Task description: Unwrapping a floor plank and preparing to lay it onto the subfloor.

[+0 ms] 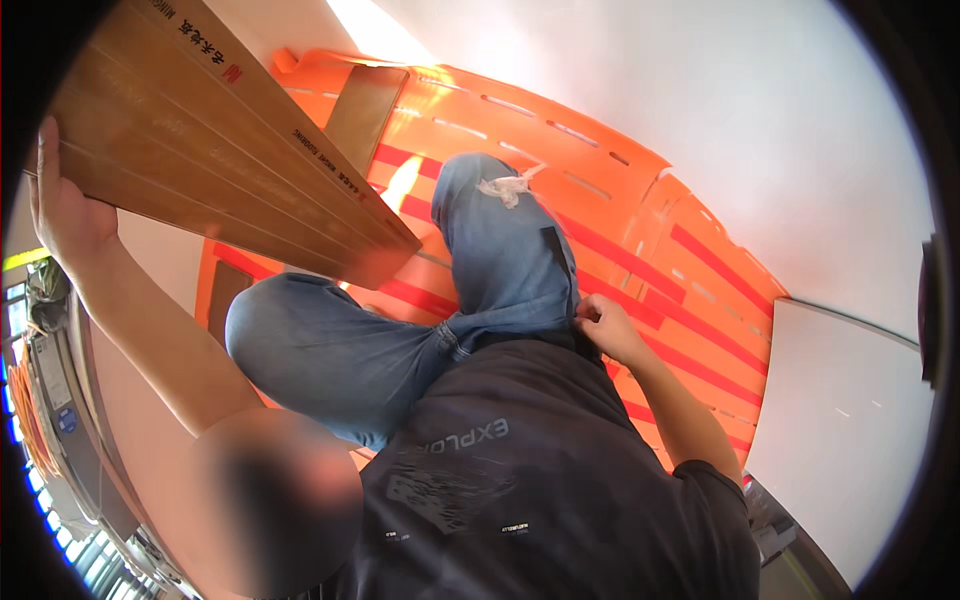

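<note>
A long brown flooring carton [200, 130] with printed lettering leans across the upper left, in front of my raised knee. My left hand [72, 215] is at its lower left edge, the palm against it and the fingers stretched up along the end; part of the grip is hidden. At my right hip, my right hand [598, 322] has its fingers curled in beside my blue jeans [500, 250]. Whatever those fingers pinch is too small or hidden to make out.
I sit on an orange slotted plastic surface [590, 190] with red stripes. Another brown piece [362, 115] lies on it beyond the carton. White panels [840, 420] stand at the right, and equipment with an orange cable [30, 420] is at the far left.
</note>
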Action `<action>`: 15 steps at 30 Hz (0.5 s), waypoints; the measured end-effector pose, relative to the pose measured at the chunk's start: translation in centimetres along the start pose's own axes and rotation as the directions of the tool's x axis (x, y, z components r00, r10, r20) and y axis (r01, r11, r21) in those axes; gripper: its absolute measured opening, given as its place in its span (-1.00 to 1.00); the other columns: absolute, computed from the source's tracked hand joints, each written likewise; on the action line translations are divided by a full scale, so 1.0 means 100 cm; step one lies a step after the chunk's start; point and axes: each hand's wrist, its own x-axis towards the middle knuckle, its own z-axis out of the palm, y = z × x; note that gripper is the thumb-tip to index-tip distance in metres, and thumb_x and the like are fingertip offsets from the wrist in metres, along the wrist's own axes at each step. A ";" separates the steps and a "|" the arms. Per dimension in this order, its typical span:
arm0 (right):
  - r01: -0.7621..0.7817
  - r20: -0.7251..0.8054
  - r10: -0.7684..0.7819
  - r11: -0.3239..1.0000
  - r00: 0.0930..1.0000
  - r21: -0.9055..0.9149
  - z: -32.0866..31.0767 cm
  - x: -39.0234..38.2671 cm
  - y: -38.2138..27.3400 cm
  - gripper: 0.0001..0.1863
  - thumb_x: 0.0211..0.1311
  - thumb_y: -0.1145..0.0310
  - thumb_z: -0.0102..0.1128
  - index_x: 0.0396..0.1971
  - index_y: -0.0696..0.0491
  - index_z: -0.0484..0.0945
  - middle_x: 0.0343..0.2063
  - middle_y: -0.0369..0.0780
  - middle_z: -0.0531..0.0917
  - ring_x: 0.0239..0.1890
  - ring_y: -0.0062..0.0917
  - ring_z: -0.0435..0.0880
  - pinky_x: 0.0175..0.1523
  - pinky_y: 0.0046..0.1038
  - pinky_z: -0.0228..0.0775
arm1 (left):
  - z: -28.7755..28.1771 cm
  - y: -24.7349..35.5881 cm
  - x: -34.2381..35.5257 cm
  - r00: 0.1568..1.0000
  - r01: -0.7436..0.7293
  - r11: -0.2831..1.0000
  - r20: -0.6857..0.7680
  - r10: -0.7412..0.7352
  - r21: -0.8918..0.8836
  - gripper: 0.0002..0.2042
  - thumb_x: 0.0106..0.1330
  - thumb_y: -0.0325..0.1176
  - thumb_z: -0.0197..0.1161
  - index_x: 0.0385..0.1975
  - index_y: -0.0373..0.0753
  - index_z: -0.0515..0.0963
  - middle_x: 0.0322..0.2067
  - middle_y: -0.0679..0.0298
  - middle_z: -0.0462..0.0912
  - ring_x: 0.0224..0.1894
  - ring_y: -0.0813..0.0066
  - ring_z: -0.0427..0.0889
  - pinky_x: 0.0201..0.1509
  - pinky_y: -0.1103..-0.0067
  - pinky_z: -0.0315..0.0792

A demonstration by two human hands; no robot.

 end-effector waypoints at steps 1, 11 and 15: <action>-0.052 -0.042 0.061 0.979 0.997 0.198 0.001 -0.001 0.008 -0.86 0.32 0.38 0.21 -0.32 0.16 0.55 -0.52 -0.24 0.63 -0.54 -0.55 0.60 -0.44 -0.44 0.43 | -0.001 0.001 0.000 1.000 0.001 1.000 -0.022 -0.001 0.005 -0.67 0.43 -0.43 0.27 0.11 -0.47 0.54 0.10 0.04 0.64 0.11 0.19 0.64 0.21 0.37 0.54; -0.145 0.311 0.240 0.943 0.920 -0.301 -0.014 0.017 -0.039 -0.61 0.37 0.11 0.17 -0.37 0.19 0.67 -0.55 -0.02 0.64 -0.44 -0.41 0.70 -0.27 -0.29 0.47 | -0.005 0.005 -0.007 1.000 -0.002 0.984 0.029 -0.004 0.177 -0.60 0.55 -0.19 0.10 0.23 -0.33 0.47 0.23 0.15 0.54 0.24 0.25 0.53 0.31 0.33 0.44; -0.309 0.263 0.353 0.931 0.898 -0.194 -0.007 0.008 -0.033 -0.64 0.38 0.17 0.18 -0.26 0.22 0.70 -0.46 -0.06 0.73 -0.40 -0.41 0.73 -0.27 -0.29 0.47 | 0.009 0.010 -0.022 1.000 0.007 0.983 0.006 -0.008 0.185 -0.60 0.56 -0.18 0.09 0.22 -0.32 0.48 0.23 0.17 0.54 0.23 0.27 0.53 0.31 0.35 0.44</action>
